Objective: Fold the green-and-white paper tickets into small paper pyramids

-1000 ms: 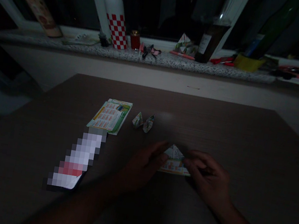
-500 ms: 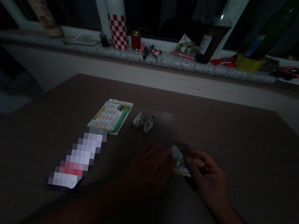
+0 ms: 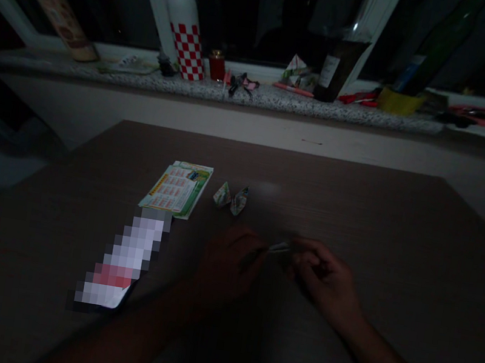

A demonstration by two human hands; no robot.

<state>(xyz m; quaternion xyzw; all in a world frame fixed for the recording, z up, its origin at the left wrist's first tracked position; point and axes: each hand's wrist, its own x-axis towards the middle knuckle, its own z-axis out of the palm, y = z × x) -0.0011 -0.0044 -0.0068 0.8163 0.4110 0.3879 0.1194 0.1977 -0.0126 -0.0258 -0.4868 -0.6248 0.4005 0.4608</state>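
Between my hands is a folded piece of printed paper (image 3: pixel 278 247), seen nearly edge-on as a thin pale strip. My left hand (image 3: pixel 232 263) is closed on its left end, fingers in deep shadow. At the other end, the fingertips of my right hand (image 3: pixel 324 271) pinch it. Two small folded paper shapes (image 3: pixel 222 195) stand close together on the table beyond my left hand. A stack of printed sheets (image 3: pixel 177 189) lies to their left.
A phone (image 3: pixel 123 264) with a blurred-out screen lies on the table (image 3: pixel 420 246) left of my arm. On the granite windowsill (image 3: pixel 265 96) stand a red-checked white bottle (image 3: pixel 188 50), a dark cup (image 3: pixel 336 70), a green bottle (image 3: pixel 439 47) and pens.
The paper showed its printed face with a pointed top; my left hand then covered its left side. Now it is turned nearly edge-on and raised slightly between both hands.
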